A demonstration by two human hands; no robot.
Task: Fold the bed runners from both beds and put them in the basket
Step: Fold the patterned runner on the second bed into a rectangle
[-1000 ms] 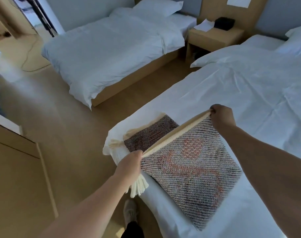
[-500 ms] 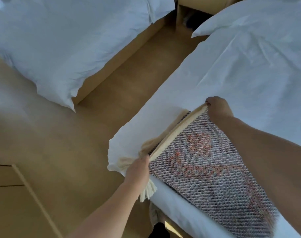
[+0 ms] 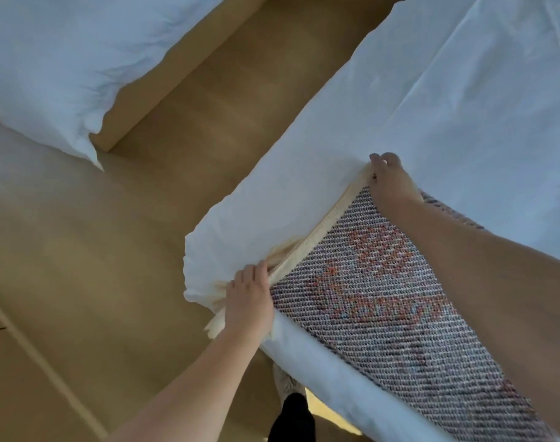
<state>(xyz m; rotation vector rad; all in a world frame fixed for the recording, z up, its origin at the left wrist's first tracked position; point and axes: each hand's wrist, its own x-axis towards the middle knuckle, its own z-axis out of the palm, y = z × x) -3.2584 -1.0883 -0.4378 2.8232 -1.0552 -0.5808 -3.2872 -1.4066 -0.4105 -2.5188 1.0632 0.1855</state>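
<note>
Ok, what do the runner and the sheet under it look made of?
The bed runner: coarse, matte woven yarn, perhaps cotton or wool; visible diagonal ribs and cream fringe. The sheet: thin, smooth white cloth, likely cotton; fine sharp creases.

Bare forearms (image 3: pixel 192 393) end in left hand (image 3: pixel 251 301) and right hand (image 3: pixel 390 183); black trouser leg (image 3: pixel 291 419), pale shoe (image 3: pixel 283 382).

A light brown wooden floor (image 3: pixel 128 250) fills the left side and runs on to the far middle. At the near left is a flat brown wooden panel (image 3: pixel 23 393), edged by a pale narrow strip (image 3: pixel 45 368). At the near middle, a pale grey shoe (image 3: pixel 285 382) stands on the floor, with a black trouser leg (image 3: pixel 293 419) above it.
</note>
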